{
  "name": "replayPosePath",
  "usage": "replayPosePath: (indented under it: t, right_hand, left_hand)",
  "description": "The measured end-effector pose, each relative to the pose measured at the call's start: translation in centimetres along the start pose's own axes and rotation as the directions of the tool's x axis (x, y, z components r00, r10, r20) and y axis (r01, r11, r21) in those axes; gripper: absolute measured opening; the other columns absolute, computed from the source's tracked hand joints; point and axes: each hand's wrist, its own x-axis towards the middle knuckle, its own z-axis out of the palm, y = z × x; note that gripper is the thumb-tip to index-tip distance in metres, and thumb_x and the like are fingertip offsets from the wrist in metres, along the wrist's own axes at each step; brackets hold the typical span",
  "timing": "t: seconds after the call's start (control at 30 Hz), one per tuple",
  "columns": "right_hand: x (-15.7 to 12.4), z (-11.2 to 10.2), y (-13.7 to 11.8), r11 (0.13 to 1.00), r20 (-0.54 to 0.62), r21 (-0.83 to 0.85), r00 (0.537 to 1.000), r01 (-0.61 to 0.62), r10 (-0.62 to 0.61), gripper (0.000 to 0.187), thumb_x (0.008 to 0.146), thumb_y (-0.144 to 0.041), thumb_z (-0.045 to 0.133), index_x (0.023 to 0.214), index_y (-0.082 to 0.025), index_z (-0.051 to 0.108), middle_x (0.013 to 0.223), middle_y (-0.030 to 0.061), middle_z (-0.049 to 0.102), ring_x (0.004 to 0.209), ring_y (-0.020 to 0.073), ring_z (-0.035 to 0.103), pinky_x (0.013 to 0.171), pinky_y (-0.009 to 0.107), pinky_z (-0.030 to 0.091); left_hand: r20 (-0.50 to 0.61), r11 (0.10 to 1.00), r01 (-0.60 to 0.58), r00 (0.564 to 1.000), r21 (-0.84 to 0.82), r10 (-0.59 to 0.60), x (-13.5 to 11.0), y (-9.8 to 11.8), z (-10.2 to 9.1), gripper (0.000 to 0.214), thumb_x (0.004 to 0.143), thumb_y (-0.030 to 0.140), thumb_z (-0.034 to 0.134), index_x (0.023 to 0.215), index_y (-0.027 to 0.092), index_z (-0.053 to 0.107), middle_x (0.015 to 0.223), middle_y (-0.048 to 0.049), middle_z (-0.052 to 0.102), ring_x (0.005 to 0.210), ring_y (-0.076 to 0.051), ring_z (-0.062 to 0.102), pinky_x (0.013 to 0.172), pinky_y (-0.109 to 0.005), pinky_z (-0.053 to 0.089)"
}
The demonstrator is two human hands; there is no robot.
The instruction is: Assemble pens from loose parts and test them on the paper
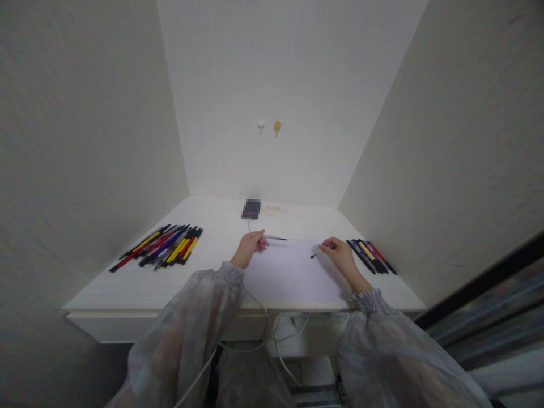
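A white sheet of paper lies at the front middle of the white desk. My left hand rests closed at the sheet's upper left corner and pinches a slim pen part that points right. My right hand sits closed at the sheet's upper right and holds a short dark pen piece whose tip touches the paper. A pile of several pens in black, red, yellow and blue lies to the left. A smaller row of pens lies just right of my right hand.
A dark blurred phone-like object lies at the back of the desk. Two small hooks hang on the back wall. Walls close the desk in on three sides. White cables dangle below the front edge between my sleeves.
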Motion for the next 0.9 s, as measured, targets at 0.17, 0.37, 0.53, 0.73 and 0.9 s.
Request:
replayPosePath:
  t: [0.17,0.37,0.53,0.73,0.9]
  right_hand:
    - [-0.8,-0.7,0.4,0.997,-0.049,0.073,0.998,-0.033,0.037,0.021,0.062,-0.038,0.062,0.062,-0.018,0.058,0.046,-0.0025,0.05,0.045,0.0121,0.043,0.048,0.024,0.031]
    - [-1.6,-1.6,0.8,0.999,-0.153,-0.005,0.987,-0.039,0.038,0.026,0.066,-0.042,0.057,0.064,-0.017,0.054,0.048,-0.0012,0.052,0.046,0.0131,0.048,0.052,0.025,0.036]
    - [-2.3,-1.4,1.9,0.983,-0.082,-0.174,0.996,-0.057,0.043,0.022,0.068,-0.038,0.053,0.063,-0.016,0.052,0.052,0.0013,0.057,0.053,0.0144,0.052,0.058,0.025,0.037]
    - [-3.2,-0.2,2.0,0.869,0.065,-0.485,0.995,0.101,-0.08,0.009,0.068,-0.022,0.047,0.063,-0.016,0.051,0.067,0.005,0.057,0.063,0.0147,0.049,0.06,0.024,0.034]
    - [-3.5,0.2,1.7,0.824,0.132,-0.554,0.989,0.123,-0.06,0.01,0.07,-0.021,0.048,0.066,-0.014,0.054,0.07,0.0058,0.057,0.067,0.0152,0.049,0.063,0.024,0.034]
  left_hand:
    - [0.002,1.0,0.007,1.0,0.02,-0.007,0.1,-0.2,-0.1,0.036,0.066,0.045,0.056,0.051,0.014,0.046,0.056,-0.0041,0.059,0.044,-0.008,0.047,0.046,-0.022,0.036]
    - [0.017,1.0,-0.017,1.0,0.024,0.017,0.0,-0.4,-0.2,0.037,0.067,0.047,0.055,0.052,0.014,0.046,0.057,-0.0043,0.059,0.045,-0.007,0.047,0.046,-0.022,0.035]
    - [0.03,0.999,-0.012,0.999,0.036,0.011,0.1,-0.4,-0.3,0.038,0.066,0.047,0.055,0.052,0.013,0.046,0.058,-0.0045,0.059,0.045,-0.008,0.047,0.047,-0.022,0.035]
    - [0.016,0.998,0.023,1.0,0.055,-0.024,0.0,-0.1,-0.2,0.037,0.067,0.046,0.055,0.051,0.013,0.046,0.055,-0.004,0.059,0.043,-0.007,0.047,0.047,-0.022,0.035]
    - [0.012,0.998,0.012,1.0,0.057,-0.013,0.0,0.0,-0.1,0.037,0.066,0.046,0.055,0.05,0.014,0.044,0.056,-0.0045,0.059,0.043,-0.007,0.046,0.046,-0.022,0.035]
